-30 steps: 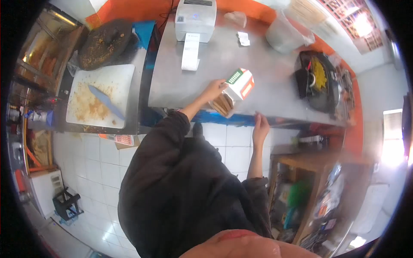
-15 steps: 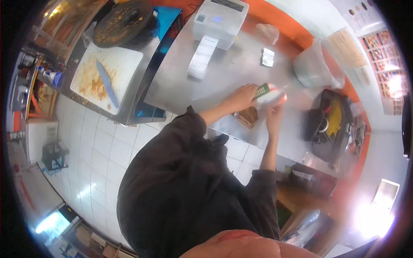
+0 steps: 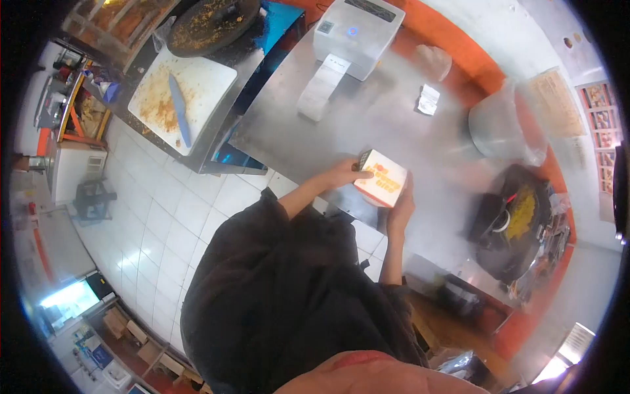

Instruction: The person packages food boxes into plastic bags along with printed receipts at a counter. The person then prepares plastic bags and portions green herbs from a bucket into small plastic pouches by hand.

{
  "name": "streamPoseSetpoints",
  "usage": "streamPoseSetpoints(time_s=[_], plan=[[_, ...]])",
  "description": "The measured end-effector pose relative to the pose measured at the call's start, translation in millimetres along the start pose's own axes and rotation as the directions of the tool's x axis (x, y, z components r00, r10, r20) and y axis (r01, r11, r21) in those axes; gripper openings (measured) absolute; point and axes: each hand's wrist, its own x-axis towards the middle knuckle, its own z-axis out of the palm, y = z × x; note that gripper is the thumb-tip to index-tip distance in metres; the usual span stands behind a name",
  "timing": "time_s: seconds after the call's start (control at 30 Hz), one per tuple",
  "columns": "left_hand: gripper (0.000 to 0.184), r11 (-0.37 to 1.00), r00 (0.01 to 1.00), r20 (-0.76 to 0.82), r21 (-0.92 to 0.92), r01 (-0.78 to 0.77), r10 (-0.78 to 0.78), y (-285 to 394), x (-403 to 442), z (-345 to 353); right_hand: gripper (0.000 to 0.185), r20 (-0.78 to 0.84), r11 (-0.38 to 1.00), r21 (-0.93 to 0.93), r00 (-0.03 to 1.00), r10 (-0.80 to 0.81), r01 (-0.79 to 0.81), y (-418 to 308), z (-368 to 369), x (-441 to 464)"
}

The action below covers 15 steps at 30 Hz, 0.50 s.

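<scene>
A small white takeaway food box with yellow-orange lettering on its lid and a dark patterned side is held above the near edge of the steel table. My left hand grips its left side, with the thumb over the lid's edge. My right hand wraps the right side, its fingers partly hidden by the box. The lid looks closed, so the contents are out of sight.
A label printer with a paper strip stands at the back. Beyond the box are a paper slip, a clear plastic-lined tub and a dark pan. At left, a knife lies on a cutting board.
The box has turned so its lettered lid faces me, and the brown item visible beneath my hands is now out of sight. Both hands have come lower, around the box's sides.
</scene>
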Motion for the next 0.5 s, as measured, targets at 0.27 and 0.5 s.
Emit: streamPoseSetpoints(time_s=[0.27, 0.5], plan=[[0.075, 0.999, 0.999, 0.035, -0.037, -0.019, 0.021, -34, 4, -12, 0.046, 0.062, 0.978, 0.207, 0.998, 0.013, -0.026, 59, 4, -33], [0.092, 0.285, 0.803, 0.122, 0.895, -0.343, 0.583, 12, -9, 16, 0.035, -0.015, 0.961, 0.263, 0.996, 0.088, -0.081, 60, 27, -47]])
